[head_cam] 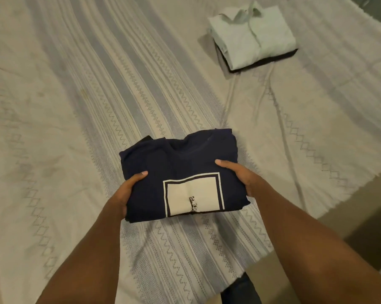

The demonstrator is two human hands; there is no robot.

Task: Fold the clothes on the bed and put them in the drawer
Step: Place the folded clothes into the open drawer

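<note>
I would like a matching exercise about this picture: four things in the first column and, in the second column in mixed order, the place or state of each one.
Column 1
1. navy T-shirt
2. pale green shirt
3. dark garment
4. bedspread

Column 2
A. bottom of the far pile, only its edge shows
B. striped, lies under all the clothes
C. folded, held at its sides by the left hand and the right hand
D. folded, top of the far pile

Pairs: 1-C, 2-D, 3-A, 4-B
</note>
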